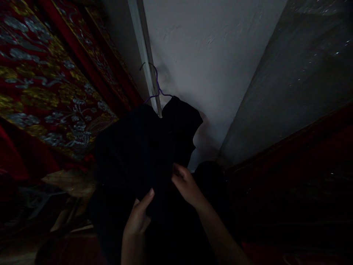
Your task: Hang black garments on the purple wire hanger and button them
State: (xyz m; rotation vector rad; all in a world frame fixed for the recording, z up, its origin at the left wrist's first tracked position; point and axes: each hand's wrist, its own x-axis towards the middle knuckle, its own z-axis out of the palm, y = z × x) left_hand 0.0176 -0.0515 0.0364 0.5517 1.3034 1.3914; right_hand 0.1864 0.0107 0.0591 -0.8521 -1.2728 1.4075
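A black garment (143,147), its details lost in the dark, hangs from a purple wire hanger (157,82). The hanger's hook goes over a pale vertical strip on the wall. Low on the garment's front, my left hand (138,215) grips the dark cloth with its thumb pointing up and on top. My right hand (185,182) pinches the cloth a little higher and to the right, its fingertips partly hidden in the fabric.
Red cloth with gold and silver embroidery (55,81) hangs on the left. Behind stands a whitish wall (209,55) with a grey, glinting sheet (298,73) at its right. A beige object (70,182) lies low on the left. The lower right is very dark, with some red fabric.
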